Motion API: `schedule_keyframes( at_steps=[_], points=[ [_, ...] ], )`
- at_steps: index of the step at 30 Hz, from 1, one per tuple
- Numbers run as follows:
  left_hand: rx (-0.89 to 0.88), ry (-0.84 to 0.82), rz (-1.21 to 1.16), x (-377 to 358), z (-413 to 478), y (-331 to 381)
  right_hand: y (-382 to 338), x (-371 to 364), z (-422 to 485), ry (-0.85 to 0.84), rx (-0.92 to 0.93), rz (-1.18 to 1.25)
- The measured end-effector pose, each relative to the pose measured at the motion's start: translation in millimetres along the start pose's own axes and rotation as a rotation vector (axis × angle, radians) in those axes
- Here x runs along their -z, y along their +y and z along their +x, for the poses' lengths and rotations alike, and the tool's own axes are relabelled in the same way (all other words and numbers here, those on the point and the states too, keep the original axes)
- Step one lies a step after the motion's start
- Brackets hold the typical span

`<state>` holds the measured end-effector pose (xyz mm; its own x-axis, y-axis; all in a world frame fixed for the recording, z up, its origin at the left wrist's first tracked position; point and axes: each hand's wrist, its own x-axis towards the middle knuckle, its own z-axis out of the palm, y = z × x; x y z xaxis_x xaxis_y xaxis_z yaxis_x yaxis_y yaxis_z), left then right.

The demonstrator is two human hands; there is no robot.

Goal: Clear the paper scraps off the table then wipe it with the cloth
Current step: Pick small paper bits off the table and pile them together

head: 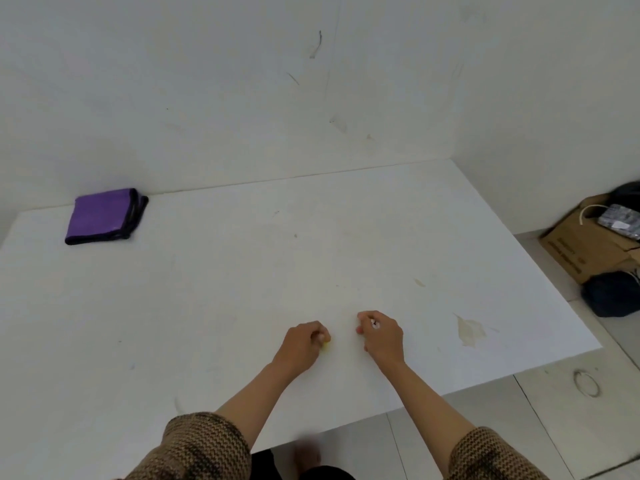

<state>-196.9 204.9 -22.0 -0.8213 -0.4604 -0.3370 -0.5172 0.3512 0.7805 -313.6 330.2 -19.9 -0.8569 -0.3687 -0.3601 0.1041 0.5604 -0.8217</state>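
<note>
Kept both hands low over near-mid part of white table. Pinched yellow paper scrap w/ L hand, fingers curled tight, scrap against tabletop. Gripped white paper scrap in R hand, fingers curled in round it. Left folded purple cloth flat at table's far-L corner, well apart from hands. Spotted tan stain toward table's near-R edge; cardboard box on floor beyond table's R side.

Left grip mostly hides the yellow scrap.
</note>
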Motion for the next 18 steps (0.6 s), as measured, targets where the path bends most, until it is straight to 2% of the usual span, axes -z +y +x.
schedule_keyframes(
  at_steps=[3, 7, 13, 18],
  points=[
    [0.056, 0.078, -0.318, 5.9, -10.2, 1.0, -9.6, -1.3, -5.7, -0.125, 0.081, 0.027],
    [0.186, 0.348, -0.848, 27.0, -12.0, 10.8, -26.1, -4.6, -10.8, -0.162, 0.106, 0.138],
    [0.273, 0.364, -1.031, 51.4, -9.1, 9.9, -63.0, -16.4, -21.2, -0.27, 0.16, 0.196],
    [0.264, 0.352, -1.133, 55.7, -14.0, 13.9, -80.2, -22.3, -28.9, -0.32, 0.247, 0.149]
  ],
)
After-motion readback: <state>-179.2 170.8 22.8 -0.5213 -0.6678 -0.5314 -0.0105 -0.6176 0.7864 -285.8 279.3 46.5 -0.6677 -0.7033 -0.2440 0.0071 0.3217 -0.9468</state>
